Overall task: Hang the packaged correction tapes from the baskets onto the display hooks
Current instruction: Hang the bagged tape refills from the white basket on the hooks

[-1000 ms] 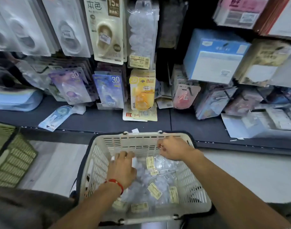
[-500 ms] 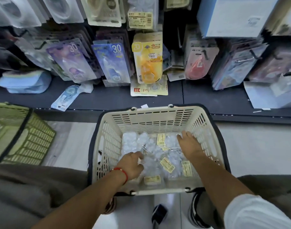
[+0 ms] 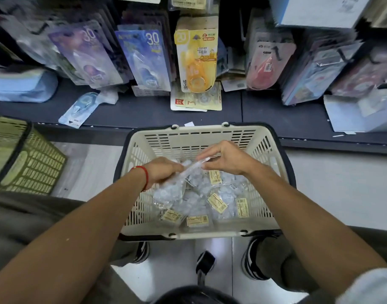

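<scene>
Correction tapes [image 3: 199,194], in clear packets with small yellow price stickers, lie heaped in the cream basket [image 3: 192,137] on the floor. Sticker print is too small to read.

Left hand [image 3: 164,172], with a red string at the wrist, is curled round the near end of a clear packet [image 3: 188,172] lifted above the heap. Right hand [image 3: 225,159] pinches the same packet's far end between thumb and fingers. Packet is held clear of the basket walls, roughly over the middle.

Shelf [image 3: 126,110], dark, runs just behind the basket's far rim. Hanging above it:
- purple card [image 3: 87,53], marked "30"
- blue card [image 3: 144,58], marked "30"
- yellow card [image 3: 197,51], marked "20", further characters partly legible
- pink-red dispenser pack [image 3: 267,64], text unreadable

One blue-white pack [image 3: 78,110] lies loose near the shelf's front edge. A flat card [image 3: 194,99] marked "3" lies under the yellow card.

Green basket [image 3: 23,163] sits left, well apart from the cream one, with bare pale floor between them. Right of the cream basket the floor is also open.
</scene>
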### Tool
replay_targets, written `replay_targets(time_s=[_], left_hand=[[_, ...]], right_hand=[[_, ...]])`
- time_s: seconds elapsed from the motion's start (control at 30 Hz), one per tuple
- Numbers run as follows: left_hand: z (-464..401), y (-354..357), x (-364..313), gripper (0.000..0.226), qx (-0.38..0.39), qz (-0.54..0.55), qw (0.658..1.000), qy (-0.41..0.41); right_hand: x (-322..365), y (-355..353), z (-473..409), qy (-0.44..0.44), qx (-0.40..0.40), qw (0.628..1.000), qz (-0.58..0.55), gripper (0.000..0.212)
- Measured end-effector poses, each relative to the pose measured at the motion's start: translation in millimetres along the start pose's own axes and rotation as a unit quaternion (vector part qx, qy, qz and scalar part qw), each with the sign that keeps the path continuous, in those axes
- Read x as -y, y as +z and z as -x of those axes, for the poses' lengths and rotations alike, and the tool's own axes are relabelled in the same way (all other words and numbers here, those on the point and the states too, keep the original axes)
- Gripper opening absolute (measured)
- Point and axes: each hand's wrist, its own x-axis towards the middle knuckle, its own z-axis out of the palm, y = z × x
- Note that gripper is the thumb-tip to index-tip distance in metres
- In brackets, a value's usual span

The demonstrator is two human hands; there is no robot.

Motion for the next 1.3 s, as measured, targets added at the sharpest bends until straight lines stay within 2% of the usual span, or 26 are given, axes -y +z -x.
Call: replay_targets(time_s=[0.07, 0.13, 0.17, 0.2, 0.27, 0.33, 0.43, 0.5, 0.7, 0.8, 0.9, 1.0, 1.1, 1.2, 1.3], left_hand=[[2.8, -2.5, 14.9, 0.043, 0.083, 0.095, 0.99, -0.057], [2.4, 0.1, 31.6, 0.044, 0.067, 0.162, 0.982, -0.074], [0.2, 1.0, 39.9, 0.043, 0.044, 0.17, 0.982, -0.077], [-2.4, 2.4, 47.0, 0.042, 0.026, 0.171, 0.982, -0.08], [-7.1, 2.0, 58.9, 0.047, 0.012, 0.188, 0.978, -0.094], [-12.2, -1.1, 66.5, 0.045, 0.011, 0.2, 0.975, -0.093], [-14.1, -3.9, 65.6, 0.03, 0.01, 0.204, 0.975, -0.086], [-14.7, -2.1, 58.9, 0.027, 0.011, 0.219, 0.972, -0.088], [-6.3, 10.6, 42.3, 0.035, 0.02, 0.242, 0.965, -0.098], [0.8, 18.9, 41.9, 0.04, 0.027, 0.249, 0.963, -0.094], [3.0, 19.0, 45.1, 0.055, 0.039, 0.245, 0.964, -0.09], [2.4, 11.9, 47.0, 0.06, 0.032, 0.24, 0.966, -0.096], [-1.1, 8.8, 45.8, 0.057, 0.01, 0.245, 0.964, -0.106], [-2.5, 11.9, 39.6, 0.056, -0.004, 0.273, 0.955, -0.119], [-1.5, 17.6, 33.4, 0.062, 0.051, 0.239, 0.964, -0.105]], right_hand=[[-4.1, 15.1, -10.2, -0.021, -0.02, 1.0, -0.01, 0.039], [-25.5, 24.2, -17.9, -0.001, -0.04, 0.997, 0.073, 0.062], [-42.1, 25.4, -19.0, 0.04, -0.034, 0.988, 0.144, 0.071], [-62.8, 25.1, -17.3, 0.09, -0.015, 0.969, 0.228, 0.076], [-101.7, 26.5, -4.5, 0.17, 0.031, 0.908, 0.382, 0.085], [-125.5, 31.6, 5.7, 0.179, 0.066, 0.869, 0.457, 0.089], [-130.6, 29.7, 1.3, 0.163, 0.05, 0.869, 0.465, 0.068], [-127.4, 24.1, -1.4, 0.169, 0.048, 0.866, 0.467, 0.061], [-129.3, 33.9, 10.3, 0.185, 0.031, 0.893, 0.409, 0.081], [-127.0, 39.9, 2.6, 0.196, 0.04, 0.888, 0.414, 0.086], [-126.6, 38.1, -5.5, 0.193, 0.048, 0.871, 0.448, 0.084], [-124.7, 30.8, -8.7, 0.159, 0.05, 0.865, 0.474, 0.077], [-118.1, 23.1, -0.8, 0.103, 0.038, 0.895, 0.432, 0.081], [-99.4, 17.5, 8.2, 0.01, 0.017, 0.933, 0.359, 0.088], [-64.9, 25.2, 9.1, -0.084, 0.018, 0.938, 0.335, 0.095]])
